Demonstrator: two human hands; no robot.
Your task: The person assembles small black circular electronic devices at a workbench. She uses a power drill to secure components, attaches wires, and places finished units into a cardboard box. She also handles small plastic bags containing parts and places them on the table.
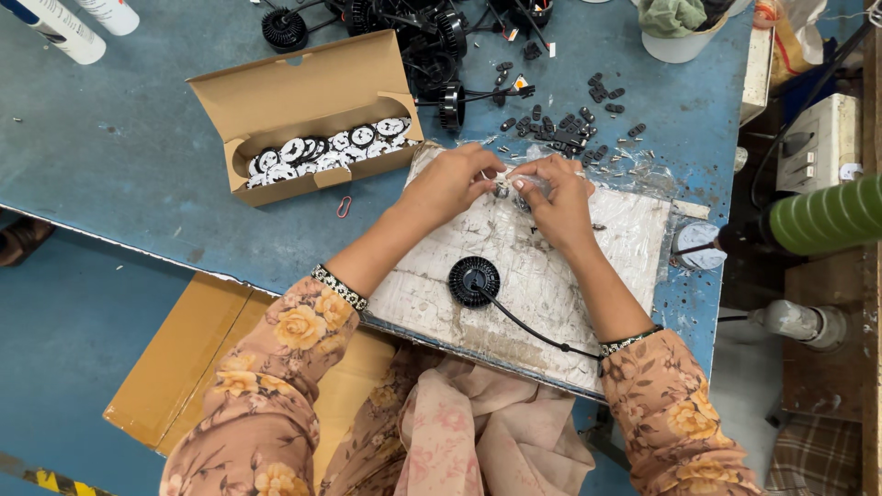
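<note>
My left hand [447, 181] and my right hand [557, 195] meet over a worn white work board [551, 276] on the blue table [138, 147]. Their fingertips pinch a small pale part [508, 181] between them; what it is I cannot tell. A round black ribbed part [474, 281] with a black cable [537, 332] lies on the board below my hands. An open cardboard box [308, 110] of round black-and-white discs [326, 149] stands left of my left hand.
Small black clips [560, 124] are scattered behind my hands, and a tangle of black wired parts [432, 37] lies further back. White tubes [64, 28] sit far left, a white bowl [675, 41] far right, a green ribbed tool [822, 216] at the right edge. Flat cardboard [184, 367] lies below.
</note>
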